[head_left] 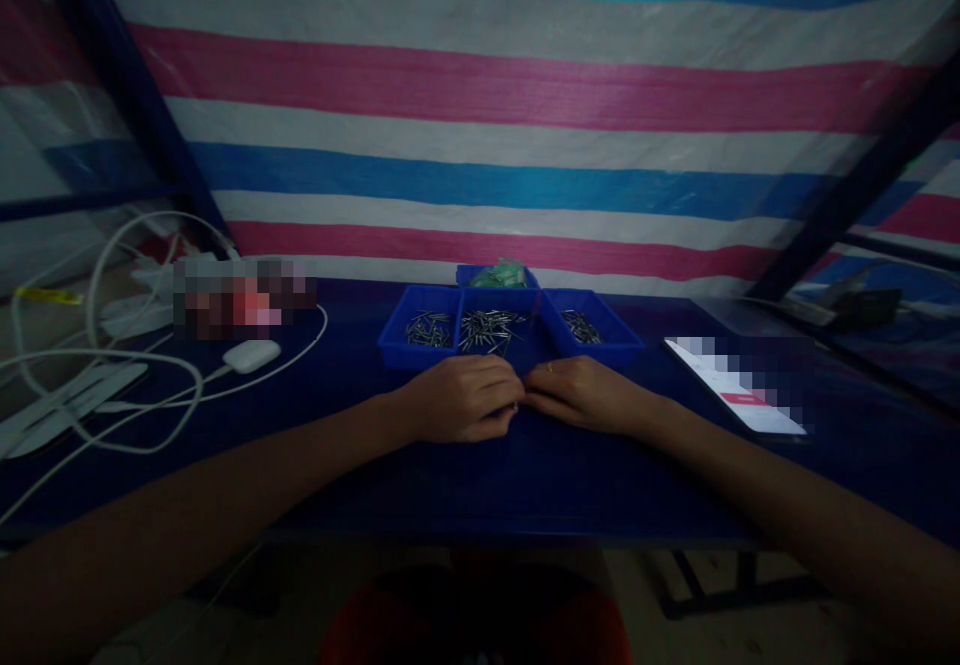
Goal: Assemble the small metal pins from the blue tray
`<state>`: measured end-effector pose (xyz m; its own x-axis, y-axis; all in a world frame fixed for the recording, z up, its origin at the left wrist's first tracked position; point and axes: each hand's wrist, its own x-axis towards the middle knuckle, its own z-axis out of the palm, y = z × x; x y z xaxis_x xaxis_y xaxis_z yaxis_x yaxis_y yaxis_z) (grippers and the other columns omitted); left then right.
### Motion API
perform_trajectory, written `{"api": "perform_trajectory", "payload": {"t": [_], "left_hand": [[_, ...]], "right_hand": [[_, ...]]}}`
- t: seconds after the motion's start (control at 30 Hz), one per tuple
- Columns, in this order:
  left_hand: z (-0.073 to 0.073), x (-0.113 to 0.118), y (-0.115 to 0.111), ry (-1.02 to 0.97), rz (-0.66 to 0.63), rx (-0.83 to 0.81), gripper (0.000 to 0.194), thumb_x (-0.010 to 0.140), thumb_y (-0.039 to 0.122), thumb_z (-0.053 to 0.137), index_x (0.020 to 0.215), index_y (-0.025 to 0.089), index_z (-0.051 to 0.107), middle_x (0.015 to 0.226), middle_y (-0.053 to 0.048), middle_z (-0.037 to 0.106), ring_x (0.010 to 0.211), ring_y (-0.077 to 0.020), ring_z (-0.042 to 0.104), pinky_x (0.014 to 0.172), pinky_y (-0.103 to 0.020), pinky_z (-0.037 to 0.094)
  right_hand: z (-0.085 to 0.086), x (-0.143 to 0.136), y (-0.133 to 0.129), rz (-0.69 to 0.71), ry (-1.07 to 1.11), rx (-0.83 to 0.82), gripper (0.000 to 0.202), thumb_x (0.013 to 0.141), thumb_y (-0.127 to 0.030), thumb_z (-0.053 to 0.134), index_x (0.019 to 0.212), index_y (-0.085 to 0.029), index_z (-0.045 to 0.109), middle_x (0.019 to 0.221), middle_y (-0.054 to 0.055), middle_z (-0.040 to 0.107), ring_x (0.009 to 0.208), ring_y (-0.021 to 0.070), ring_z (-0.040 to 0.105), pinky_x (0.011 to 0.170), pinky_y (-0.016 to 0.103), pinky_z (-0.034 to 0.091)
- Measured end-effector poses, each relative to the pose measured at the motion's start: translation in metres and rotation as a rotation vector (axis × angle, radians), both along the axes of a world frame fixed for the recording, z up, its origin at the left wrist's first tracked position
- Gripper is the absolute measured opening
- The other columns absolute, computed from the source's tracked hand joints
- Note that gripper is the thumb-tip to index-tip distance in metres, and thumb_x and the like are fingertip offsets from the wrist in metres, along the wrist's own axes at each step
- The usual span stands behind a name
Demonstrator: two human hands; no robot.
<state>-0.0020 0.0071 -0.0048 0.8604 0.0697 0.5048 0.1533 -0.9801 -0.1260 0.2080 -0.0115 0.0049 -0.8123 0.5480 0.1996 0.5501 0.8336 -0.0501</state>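
My left hand [472,400] is closed, its fingers curled, just in front of the blue bins. A tiny glint shows at its fingertips, too small to name. My right hand [581,392] is closed too, and its fingertips meet those of the left; what they hold, if anything, is hidden. Behind the hands, a pile of thin metal pins [487,328], perhaps rivets or nails, lies between two blue bins. The left bin [397,330] and the right bin [619,330] hold similar metal pieces. A third blue bin [469,275], behind the pile, contains a green plastic bag [506,273].
A phone or tablet [724,382] with a lit screen lies on the right of the dark blue table [465,490]. White cables [199,385], a white charger [251,355] and a pale flat object [75,405] occupy the left. A striped sheet [525,95] hangs behind.
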Motion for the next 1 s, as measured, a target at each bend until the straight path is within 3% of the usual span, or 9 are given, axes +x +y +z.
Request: {"api": "perform_trajectory", "payload": {"t": [0.17,0.3,0.5,0.73,1.0], "left_hand": [[-0.0025,-0.0012,0.0012,0.084,0.143,0.031,0.021,0.085,0.024,0.039,0.087,0.013,0.056,0.075,-0.004,0.059,0.070,-0.0131,0.053,0.066,-0.026,0.045],[-0.0050,-0.0019,0.0038,0.151,0.248,0.066,0.023,0.087,0.027,0.037,0.083,0.014,0.056,0.072,-0.002,0.057,0.068,-0.0136,0.051,0.061,-0.025,0.042],[-0.0054,-0.0003,0.0018,0.175,0.282,0.059,0.020,0.087,0.027,0.038,0.084,0.015,0.054,0.079,-0.002,0.056,0.073,-0.0130,0.052,0.059,-0.023,0.041],[-0.0056,0.0009,0.0016,0.179,0.312,0.068,0.020,0.086,0.027,0.039,0.080,0.015,0.052,0.069,-0.001,0.055,0.065,-0.0128,0.052,0.053,-0.023,0.038],[-0.0057,-0.0013,0.0026,0.147,0.308,0.064,0.024,0.087,0.031,0.037,0.080,0.015,0.053,0.070,-0.001,0.057,0.065,-0.0117,0.055,0.054,-0.022,0.039]], "right_hand": [[0.0008,0.0025,0.0010,-0.031,0.012,-0.056,0.025,0.089,-0.032,0.035,0.086,-0.015,0.054,0.072,0.003,0.056,0.064,0.0115,0.052,0.060,0.023,0.037],[-0.0001,0.0020,0.0006,-0.027,0.031,-0.081,0.024,0.088,-0.031,0.037,0.092,-0.014,0.054,0.075,0.004,0.057,0.066,0.0120,0.053,0.061,0.024,0.037],[-0.0038,-0.0019,-0.0003,-0.033,0.056,-0.089,0.023,0.088,-0.031,0.037,0.086,-0.014,0.053,0.071,0.003,0.055,0.064,0.0112,0.051,0.060,0.024,0.037],[-0.0016,-0.0043,-0.0031,-0.003,0.074,-0.124,0.025,0.089,-0.031,0.037,0.092,-0.014,0.054,0.077,0.004,0.058,0.069,0.0121,0.054,0.064,0.024,0.039],[-0.0045,-0.0038,-0.0011,-0.054,0.072,-0.097,0.020,0.088,-0.027,0.037,0.084,-0.015,0.052,0.072,0.003,0.056,0.063,0.0112,0.052,0.060,0.023,0.037]]}}
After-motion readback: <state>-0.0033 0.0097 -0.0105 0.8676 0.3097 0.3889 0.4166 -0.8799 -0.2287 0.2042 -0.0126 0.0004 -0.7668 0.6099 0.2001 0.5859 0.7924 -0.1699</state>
